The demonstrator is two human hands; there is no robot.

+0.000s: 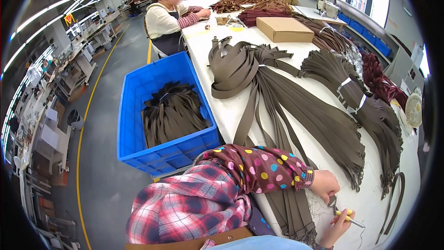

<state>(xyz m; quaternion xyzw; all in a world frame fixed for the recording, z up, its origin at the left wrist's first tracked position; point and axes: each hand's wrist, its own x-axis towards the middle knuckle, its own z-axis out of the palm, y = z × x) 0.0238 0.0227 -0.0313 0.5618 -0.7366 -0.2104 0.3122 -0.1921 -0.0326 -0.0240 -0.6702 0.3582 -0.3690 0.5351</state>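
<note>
At the near right of the table, my left hand is closed in a pinch on the end of an olive-brown strap. Just below it, my right hand grips a small yellow-handled tool. A slim metal part of the tool points to the right; its exact kind is unclear. Beneath my left forearm lie several flat straps, with loose threads around them. Farther up the table spreads a large tied bundle of the same straps.
Left of the table stands a blue crate holding another strap bundle. A second tied bundle lies to the right, a cardboard box beyond. Across the far table corner sits a co-worker. A small fan stands at the right edge.
</note>
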